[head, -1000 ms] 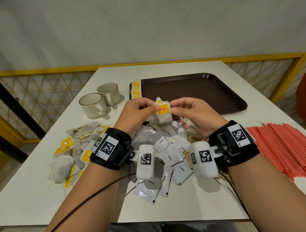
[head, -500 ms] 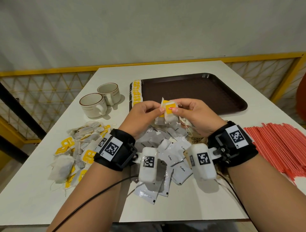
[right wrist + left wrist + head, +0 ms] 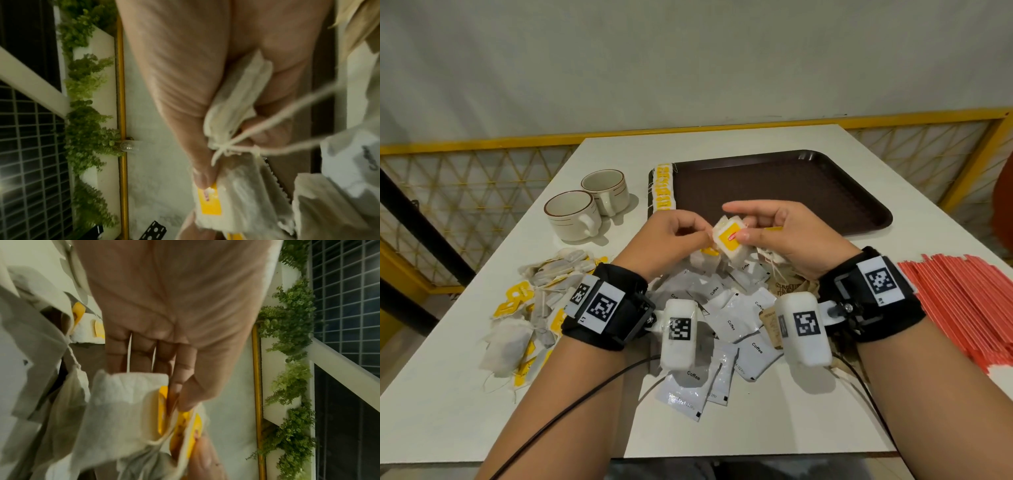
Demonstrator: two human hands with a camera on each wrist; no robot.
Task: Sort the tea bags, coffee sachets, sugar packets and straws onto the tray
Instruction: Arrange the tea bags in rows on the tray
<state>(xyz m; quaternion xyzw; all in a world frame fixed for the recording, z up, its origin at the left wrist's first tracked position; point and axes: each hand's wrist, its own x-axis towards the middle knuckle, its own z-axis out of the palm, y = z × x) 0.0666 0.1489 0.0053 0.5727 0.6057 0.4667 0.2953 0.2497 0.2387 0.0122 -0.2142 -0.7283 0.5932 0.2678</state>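
Observation:
Both hands hold a small bunch of tea bags [image 3: 729, 238] with yellow tags above the pile of white coffee sachets [image 3: 729, 322]. My left hand [image 3: 678, 236] pinches the bunch's left edge [image 3: 162, 410]. My right hand [image 3: 774, 229] pinches its right side under the thumb [image 3: 205, 178], index finger stretched out, and curls round more tea bags [image 3: 236, 100] in the palm. The brown tray [image 3: 825, 192] lies just beyond, with a row of tea bags [image 3: 663, 186] along its left edge. Loose tea bags [image 3: 534, 308] lie at the left, red straws [image 3: 962, 301] at the right.
Two cream cups [image 3: 589, 205] stand left of the tray. A brown sugar packet [image 3: 787, 287] peeks out beside the coffee sachets. A yellow railing [image 3: 482, 144] runs behind the white table [image 3: 756, 425], whose front edge is near my arms.
The hands with the tea bags have shifted slightly toward the tray. My right index finger has lifted off the bunch and now points left.

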